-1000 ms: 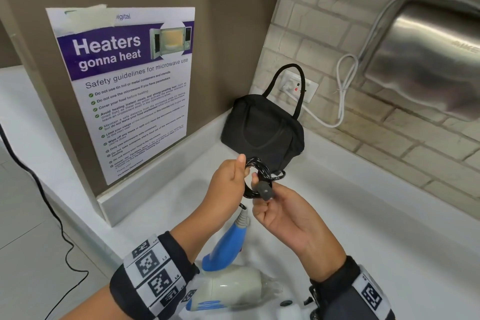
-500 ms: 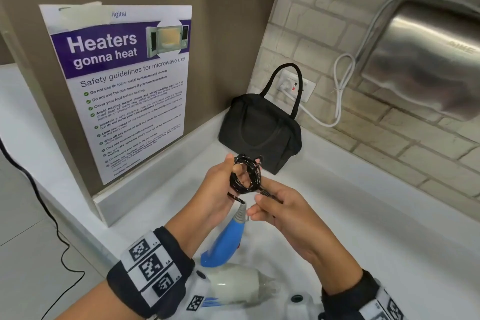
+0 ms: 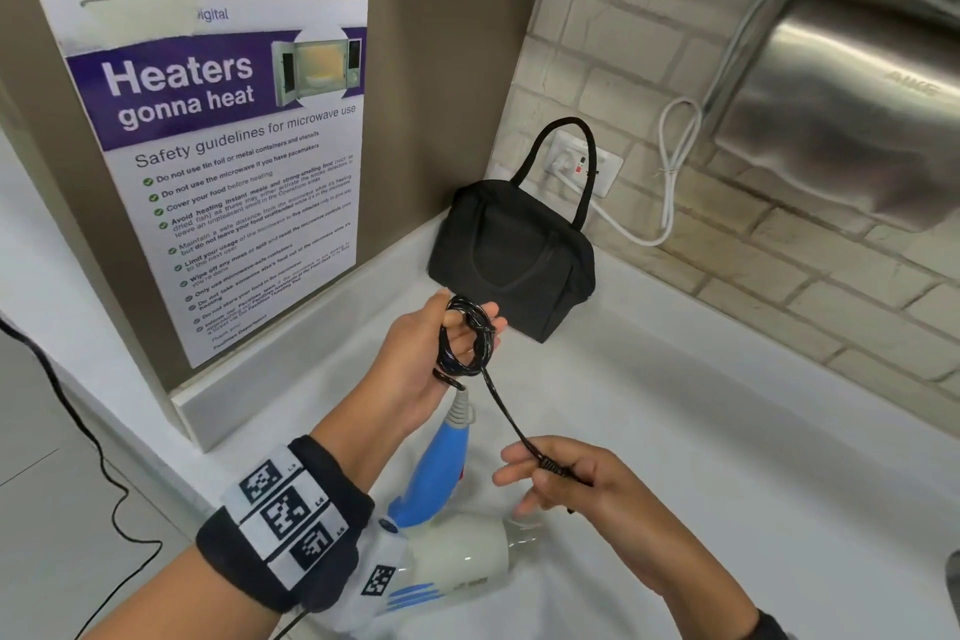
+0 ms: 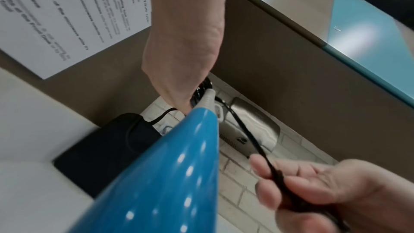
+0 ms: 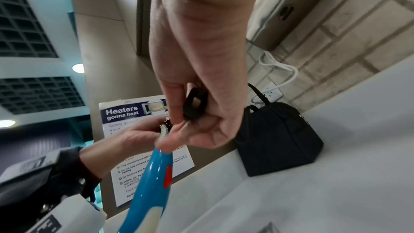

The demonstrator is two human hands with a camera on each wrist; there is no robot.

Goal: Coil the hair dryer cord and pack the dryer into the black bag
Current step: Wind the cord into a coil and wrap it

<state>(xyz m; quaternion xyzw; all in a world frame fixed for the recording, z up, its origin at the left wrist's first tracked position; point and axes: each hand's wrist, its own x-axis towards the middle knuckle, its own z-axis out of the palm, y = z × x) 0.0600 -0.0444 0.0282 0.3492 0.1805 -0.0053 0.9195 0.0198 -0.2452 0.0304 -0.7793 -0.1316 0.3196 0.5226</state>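
Your left hand (image 3: pixel 415 359) grips the coiled cord (image 3: pixel 465 343), loops bunched around the fingers; your right hand (image 3: pixel 566 478) pinches the plug end (image 5: pixel 195 104), a taut tail running between the two grips. The hair dryer (image 3: pixel 441 525) hangs below the coil, blue handle up. The black bag (image 3: pixel 511 255) stands on the counter (image 3: pixel 727 457) just beyond your left hand. Cord looks springy, likely to unwind, so keep the pinch. Dryer seems light, rigid, slick; take it by the handle.
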